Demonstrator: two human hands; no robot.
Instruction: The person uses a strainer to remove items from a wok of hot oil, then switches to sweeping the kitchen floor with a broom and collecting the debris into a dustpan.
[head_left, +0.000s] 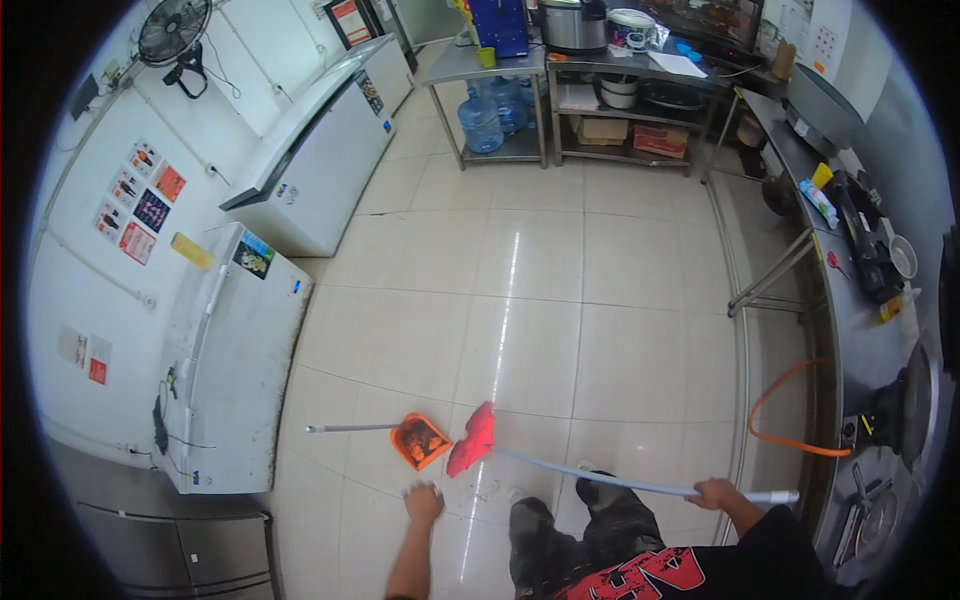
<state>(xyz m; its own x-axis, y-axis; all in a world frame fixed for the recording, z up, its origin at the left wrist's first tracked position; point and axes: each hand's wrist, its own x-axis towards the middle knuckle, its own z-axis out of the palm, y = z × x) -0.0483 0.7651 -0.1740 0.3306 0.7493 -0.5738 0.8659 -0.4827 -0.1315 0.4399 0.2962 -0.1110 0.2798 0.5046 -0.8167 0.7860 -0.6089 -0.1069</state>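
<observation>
My right hand (715, 496) grips the pale blue handle of a broom (600, 477) close to its end. The red broom head (474, 442) rests on the tiled floor, just right of an orange dustpan (421, 441). Dark dirt shows in the pan, and its long grey handle (352, 428) points left along the floor. My left hand (424, 501) is held out below the dustpan, apart from it, and nothing can be seen in it. Its fingers are too small to make out clearly. Small specks of debris (489, 489) dot the tiles between the broom head and my feet.
White chest freezers (244, 375) line the left wall. A steel counter (862, 315) with cooking gear runs along the right, with an orange hose (757, 405) hanging from it. At the far end stand steel tables (630, 71) and large water bottles (480, 124).
</observation>
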